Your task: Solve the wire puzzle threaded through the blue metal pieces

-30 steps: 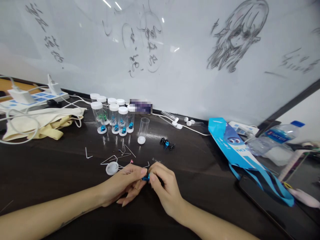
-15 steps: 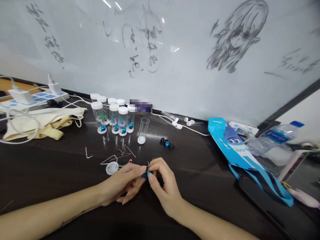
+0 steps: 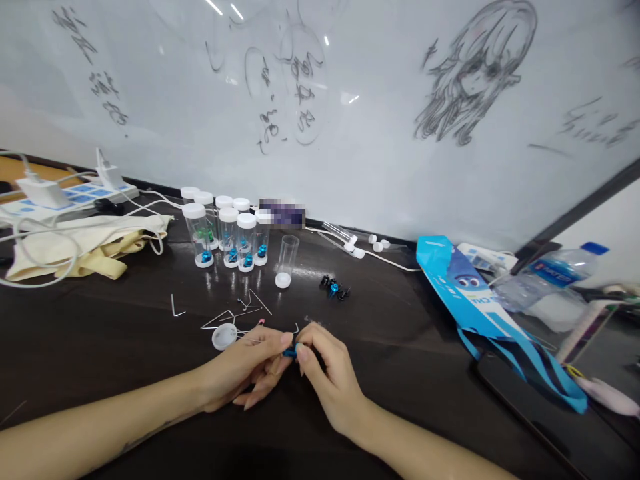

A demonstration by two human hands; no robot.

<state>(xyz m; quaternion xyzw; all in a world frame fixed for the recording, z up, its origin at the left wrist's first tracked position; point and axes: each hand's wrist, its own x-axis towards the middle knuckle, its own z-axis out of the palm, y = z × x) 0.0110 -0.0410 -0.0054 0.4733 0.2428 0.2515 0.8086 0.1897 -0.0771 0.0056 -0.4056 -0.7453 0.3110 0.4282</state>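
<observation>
Over the dark table, my left hand [image 3: 257, 357] pinches a small shiny blue metal part [image 3: 289, 351] between thumb and fingers. From the other side my right hand [image 3: 327, 367] has its thumb and bent index finger closed on the same part. Most of it is hidden by the fingertips. A thin bent metal end [image 3: 297, 328] shows just behind the hands. Left of my left hand lies a shallow white cap [image 3: 225, 337] with tiny bits inside. Several thin bent metal rods [image 3: 233, 316] and an L-shaped hex key [image 3: 175, 307] lie beyond it.
Several white-capped clear tubes [image 3: 245, 240] with blue parts stand at the back left. An uncapped tube [image 3: 287, 263] stands nearby, left of a pile of black and blue parts [image 3: 334, 288]. A blue bag [image 3: 460, 287], water bottle [image 3: 565, 267] and phone [image 3: 540, 407] lie right.
My right index finger has curled lower and drawn in slightly. My left hand stays nearly in place, and both hands remain on the blue part.
</observation>
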